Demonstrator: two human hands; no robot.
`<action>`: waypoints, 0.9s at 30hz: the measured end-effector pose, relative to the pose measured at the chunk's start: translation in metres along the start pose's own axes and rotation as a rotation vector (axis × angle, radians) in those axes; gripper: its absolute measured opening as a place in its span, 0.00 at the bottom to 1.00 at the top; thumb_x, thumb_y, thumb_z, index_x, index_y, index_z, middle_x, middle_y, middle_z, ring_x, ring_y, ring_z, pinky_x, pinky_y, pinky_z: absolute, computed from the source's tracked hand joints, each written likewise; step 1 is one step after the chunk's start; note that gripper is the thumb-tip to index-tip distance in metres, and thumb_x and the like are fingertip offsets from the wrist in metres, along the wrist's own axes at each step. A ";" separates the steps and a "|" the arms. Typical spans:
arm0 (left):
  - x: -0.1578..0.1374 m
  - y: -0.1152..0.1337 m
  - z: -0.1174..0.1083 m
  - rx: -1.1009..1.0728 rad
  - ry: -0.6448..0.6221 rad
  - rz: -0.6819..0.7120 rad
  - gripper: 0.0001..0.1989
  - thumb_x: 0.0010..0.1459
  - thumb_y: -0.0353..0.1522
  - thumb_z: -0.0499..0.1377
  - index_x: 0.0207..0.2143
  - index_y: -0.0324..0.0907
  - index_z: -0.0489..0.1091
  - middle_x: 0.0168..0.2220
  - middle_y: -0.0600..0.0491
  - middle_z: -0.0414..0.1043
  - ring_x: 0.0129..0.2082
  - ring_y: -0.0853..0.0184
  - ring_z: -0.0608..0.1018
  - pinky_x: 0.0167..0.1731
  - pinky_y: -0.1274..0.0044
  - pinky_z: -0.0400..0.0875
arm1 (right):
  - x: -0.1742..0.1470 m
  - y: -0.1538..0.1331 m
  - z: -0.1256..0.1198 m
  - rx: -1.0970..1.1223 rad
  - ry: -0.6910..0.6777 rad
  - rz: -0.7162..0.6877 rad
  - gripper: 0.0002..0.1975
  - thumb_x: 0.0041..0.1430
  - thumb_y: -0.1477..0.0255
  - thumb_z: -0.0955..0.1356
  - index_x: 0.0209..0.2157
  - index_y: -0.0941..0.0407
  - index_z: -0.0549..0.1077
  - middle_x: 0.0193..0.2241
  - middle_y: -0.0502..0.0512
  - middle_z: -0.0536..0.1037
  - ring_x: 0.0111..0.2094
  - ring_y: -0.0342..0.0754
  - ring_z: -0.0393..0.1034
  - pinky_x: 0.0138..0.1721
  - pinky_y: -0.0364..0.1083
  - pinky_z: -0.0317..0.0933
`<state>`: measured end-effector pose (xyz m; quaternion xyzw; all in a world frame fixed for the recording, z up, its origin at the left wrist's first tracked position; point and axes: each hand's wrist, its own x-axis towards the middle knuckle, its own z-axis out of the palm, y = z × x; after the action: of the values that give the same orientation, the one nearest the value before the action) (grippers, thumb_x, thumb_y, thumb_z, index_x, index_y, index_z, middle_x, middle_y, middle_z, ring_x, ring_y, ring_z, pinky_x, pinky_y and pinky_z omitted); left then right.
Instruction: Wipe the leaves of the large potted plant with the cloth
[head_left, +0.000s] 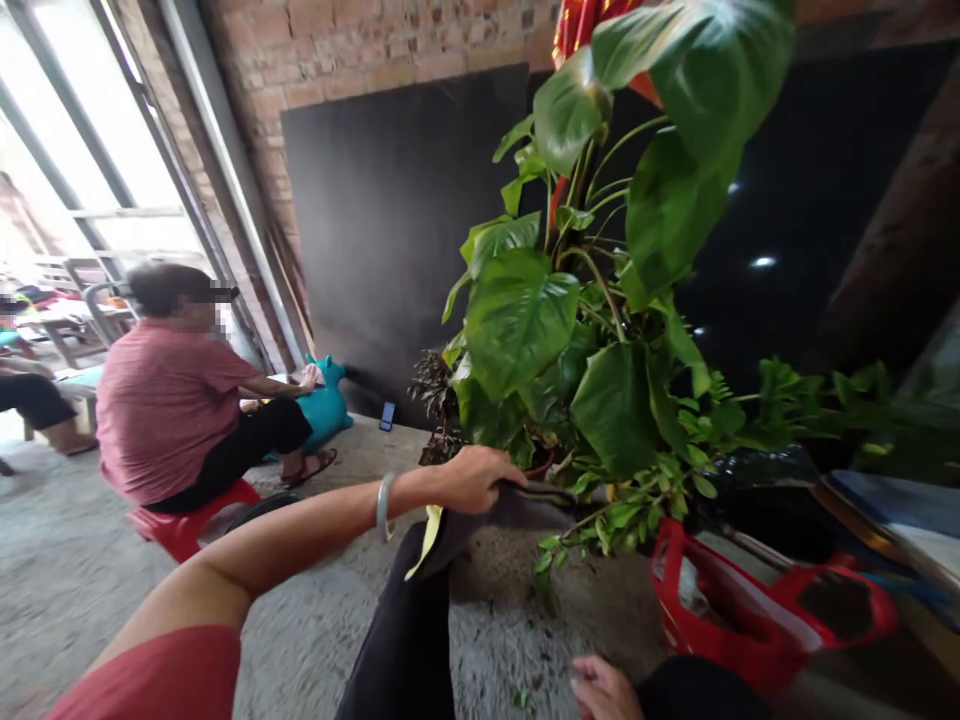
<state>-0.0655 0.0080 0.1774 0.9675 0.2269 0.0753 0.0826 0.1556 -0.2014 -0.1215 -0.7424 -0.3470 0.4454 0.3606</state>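
Observation:
My left hand [476,480] reaches forward with its fingers closed on the edge of a dark grey piece of fabric [510,510]. The fabric hangs over the concrete floor, just in front of the leafy potted plant [525,320]. A pale yellow strip [429,540] dangles below the wrist, beside the fabric. At the bottom edge is my right hand [607,690], partly cut off and a little blurred. Its fingers are loosely bent and apart, and I see nothing in them. To its right stands a red bag [697,600] with handles.
On the left a person [180,390] sits on a red stool [180,530], one hand on a turquoise animal-shaped toy [326,400]. A phone [387,416] leans near the dark wall panel [390,230]. Books or folders [900,530] lie at the right. Low green shoots spread over the floor.

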 end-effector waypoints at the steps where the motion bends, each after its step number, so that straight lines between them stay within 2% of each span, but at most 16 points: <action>1: -0.003 -0.002 -0.005 -0.005 0.102 0.007 0.28 0.50 0.24 0.55 0.52 0.48 0.78 0.48 0.51 0.79 0.48 0.62 0.78 0.49 0.75 0.72 | -0.001 -0.003 0.000 -0.018 0.008 0.009 0.17 0.36 0.58 0.73 0.29 0.53 0.79 0.16 0.51 0.70 0.24 0.53 0.71 0.25 0.47 0.63; 4: 0.008 -0.021 -0.034 0.063 0.508 -0.079 0.28 0.55 0.25 0.52 0.58 0.44 0.73 0.52 0.48 0.75 0.53 0.60 0.75 0.55 0.71 0.69 | -0.002 -0.013 0.004 -0.045 0.023 0.019 0.14 0.35 0.61 0.73 0.27 0.52 0.79 0.16 0.51 0.71 0.24 0.54 0.72 0.25 0.47 0.64; 5: 0.016 -0.032 -0.039 0.103 0.579 -0.135 0.28 0.56 0.25 0.52 0.59 0.44 0.73 0.54 0.47 0.74 0.55 0.59 0.74 0.56 0.70 0.68 | -0.002 -0.015 0.007 -0.042 0.027 0.018 0.13 0.35 0.61 0.73 0.26 0.52 0.79 0.16 0.51 0.71 0.24 0.54 0.72 0.26 0.47 0.64; 6: 0.023 -0.043 -0.037 0.147 0.590 -0.197 0.28 0.57 0.25 0.51 0.59 0.44 0.72 0.54 0.47 0.73 0.55 0.59 0.73 0.56 0.69 0.68 | -0.001 -0.016 0.010 -0.039 0.031 0.020 0.13 0.35 0.61 0.72 0.26 0.52 0.79 0.16 0.52 0.71 0.24 0.54 0.72 0.26 0.47 0.64; 7: 0.029 -0.054 -0.029 0.188 0.542 -0.264 0.28 0.57 0.24 0.51 0.58 0.45 0.73 0.53 0.46 0.73 0.55 0.58 0.73 0.55 0.69 0.69 | 0.000 -0.015 0.013 -0.036 0.034 0.023 0.13 0.36 0.60 0.72 0.26 0.52 0.79 0.16 0.52 0.72 0.24 0.54 0.72 0.26 0.47 0.64; 8: 0.032 -0.063 -0.014 0.216 0.442 -0.330 0.27 0.57 0.23 0.51 0.57 0.45 0.74 0.52 0.46 0.74 0.54 0.58 0.74 0.53 0.69 0.70 | 0.001 -0.013 0.017 -0.030 0.040 0.023 0.14 0.36 0.60 0.72 0.27 0.52 0.79 0.17 0.53 0.73 0.24 0.54 0.72 0.26 0.47 0.64; 10: 0.028 -0.074 0.028 0.225 0.163 -0.416 0.26 0.56 0.22 0.52 0.55 0.45 0.76 0.49 0.45 0.76 0.51 0.58 0.76 0.50 0.70 0.72 | 0.004 -0.005 0.023 -0.013 0.043 0.003 0.14 0.37 0.61 0.71 0.28 0.53 0.79 0.18 0.54 0.74 0.24 0.54 0.72 0.26 0.47 0.64; 12: 0.012 -0.074 0.068 0.172 -0.095 -0.383 0.25 0.54 0.22 0.54 0.52 0.46 0.78 0.48 0.46 0.77 0.51 0.57 0.77 0.51 0.70 0.72 | 0.007 0.004 0.027 -0.011 0.027 -0.020 0.13 0.37 0.62 0.70 0.27 0.53 0.79 0.19 0.54 0.75 0.25 0.53 0.72 0.26 0.47 0.64; 14: -0.006 -0.067 0.088 0.101 -0.218 -0.275 0.26 0.53 0.23 0.56 0.52 0.48 0.78 0.49 0.48 0.77 0.52 0.57 0.77 0.51 0.71 0.72 | 0.010 0.010 0.028 -0.040 0.019 -0.032 0.11 0.37 0.64 0.69 0.26 0.52 0.78 0.19 0.53 0.75 0.26 0.53 0.73 0.27 0.46 0.64; 15: -0.011 -0.063 0.088 0.077 -0.216 -0.227 0.27 0.52 0.23 0.56 0.52 0.49 0.77 0.49 0.49 0.77 0.52 0.58 0.77 0.52 0.71 0.72 | 0.012 0.011 0.028 -0.063 0.017 -0.028 0.10 0.37 0.64 0.69 0.25 0.52 0.78 0.20 0.54 0.76 0.27 0.54 0.73 0.28 0.46 0.64; 17: -0.012 -0.058 0.074 0.062 -0.117 -0.167 0.28 0.54 0.23 0.54 0.55 0.50 0.76 0.49 0.49 0.76 0.52 0.58 0.76 0.52 0.71 0.71 | 0.015 0.010 0.028 -0.097 0.021 -0.024 0.09 0.38 0.65 0.69 0.25 0.51 0.78 0.21 0.54 0.76 0.29 0.55 0.74 0.28 0.46 0.64; 20: 0.017 -0.066 0.053 0.093 0.100 -0.176 0.28 0.58 0.24 0.52 0.59 0.48 0.72 0.51 0.47 0.74 0.52 0.59 0.75 0.53 0.70 0.71 | 0.019 0.005 0.030 -0.113 0.019 -0.023 0.08 0.39 0.66 0.69 0.25 0.51 0.78 0.22 0.53 0.77 0.30 0.55 0.74 0.30 0.47 0.64; 22: 0.043 -0.078 0.060 0.110 0.169 -0.253 0.28 0.60 0.25 0.50 0.61 0.47 0.71 0.52 0.45 0.73 0.53 0.58 0.74 0.52 0.70 0.72 | 0.021 0.002 0.034 -0.119 0.018 -0.025 0.08 0.39 0.66 0.69 0.26 0.51 0.78 0.22 0.53 0.76 0.29 0.54 0.74 0.31 0.47 0.64; 24: 0.063 -0.089 0.086 0.126 0.088 -0.381 0.27 0.61 0.24 0.51 0.61 0.45 0.70 0.54 0.42 0.73 0.54 0.56 0.74 0.51 0.69 0.72 | 0.023 0.003 0.036 -0.125 0.008 -0.029 0.08 0.38 0.66 0.70 0.26 0.51 0.78 0.21 0.53 0.75 0.29 0.54 0.74 0.32 0.47 0.64; 27: 0.064 -0.096 0.136 0.135 -0.182 -0.507 0.24 0.56 0.24 0.57 0.55 0.42 0.76 0.50 0.40 0.76 0.52 0.53 0.77 0.49 0.67 0.73 | 0.028 0.012 0.035 -0.156 -0.009 -0.050 0.08 0.37 0.68 0.70 0.26 0.50 0.78 0.19 0.52 0.75 0.31 0.55 0.75 0.34 0.47 0.65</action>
<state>-0.0245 0.1042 0.0332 0.8858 0.4581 -0.0501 0.0544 0.1356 -0.1760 -0.1550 -0.7574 -0.4006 0.4113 0.3109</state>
